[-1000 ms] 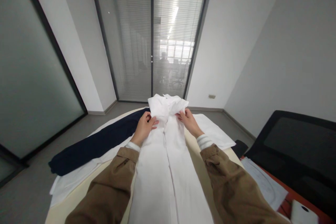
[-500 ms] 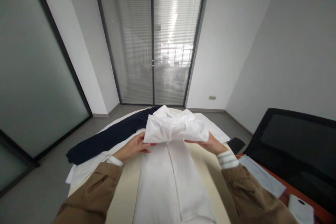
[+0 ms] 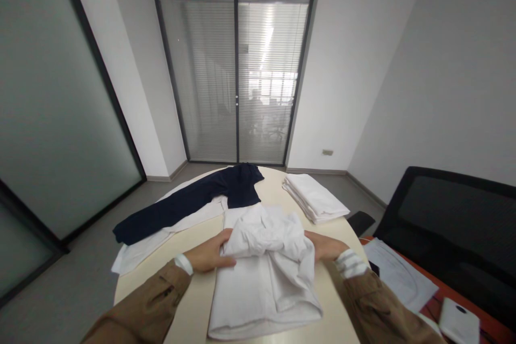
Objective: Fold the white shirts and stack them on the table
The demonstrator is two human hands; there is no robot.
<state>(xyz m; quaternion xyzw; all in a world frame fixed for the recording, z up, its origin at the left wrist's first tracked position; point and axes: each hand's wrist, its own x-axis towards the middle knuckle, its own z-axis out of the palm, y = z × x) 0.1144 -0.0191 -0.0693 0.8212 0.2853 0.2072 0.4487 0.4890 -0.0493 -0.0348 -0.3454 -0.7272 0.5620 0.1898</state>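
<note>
A white shirt [image 3: 245, 290] lies folded over on the table in front of me, its gathered, crumpled upper part on top and its folded edge toward me. My left hand [image 3: 212, 251] grips the left side of that upper part, thumb apart from the curled fingers. At the opposite side my right hand [image 3: 328, 247] holds the shirt's edge, its fingertips hidden behind the cloth. Beyond the shirt, to the left, a navy garment [image 3: 181, 204] is stretched out over white cloth [image 3: 141, 252].
A folded stack of white cloth [image 3: 316, 196] rests at the far right of the round cream table [image 3: 187, 301]. Right of the table are a black mesh chair [image 3: 455, 220], papers [image 3: 399, 269] and a white phone [image 3: 459, 321] on a reddish-brown surface. Behind stands a glazed door with blinds [image 3: 234, 80].
Both hands have brought the shirt's upper part down and toward me, and the shirt now lies doubled over. The navy garment's far end and the folded white stack have come into view.
</note>
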